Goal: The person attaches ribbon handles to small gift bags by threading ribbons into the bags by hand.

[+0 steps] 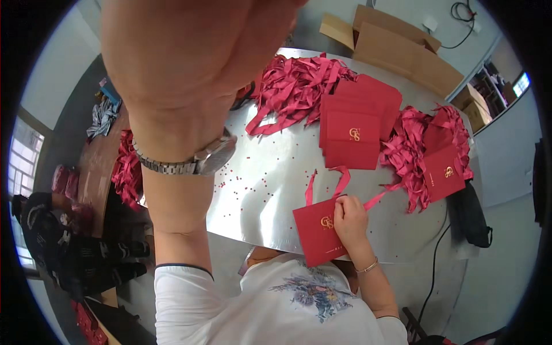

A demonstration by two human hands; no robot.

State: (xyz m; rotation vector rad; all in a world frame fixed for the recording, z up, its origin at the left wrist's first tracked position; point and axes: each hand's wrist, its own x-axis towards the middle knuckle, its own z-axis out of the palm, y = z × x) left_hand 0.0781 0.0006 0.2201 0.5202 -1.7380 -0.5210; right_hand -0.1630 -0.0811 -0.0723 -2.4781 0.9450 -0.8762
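My left hand (190, 52) is raised close in front of the camera, with a metal watch on its wrist. Its fingers run out of the picture, so what they do is hidden. Near the table's front edge, my right hand (351, 219) pinches the top corner of a red paper gift bag (316, 236) with a gold emblem. Red ribbon handles (341, 181) rise from the bag's top edge onto the table. The bag's lower part overhangs the edge, in front of my body.
On the metal table (247, 213) lie small red dots, a heap of red ribbons (305, 86), a stack of red bags (351, 144) and more ribboned bags (443, 178) at right. Behind stands an open cardboard box (397, 52). Another person (52, 241) is at far left.
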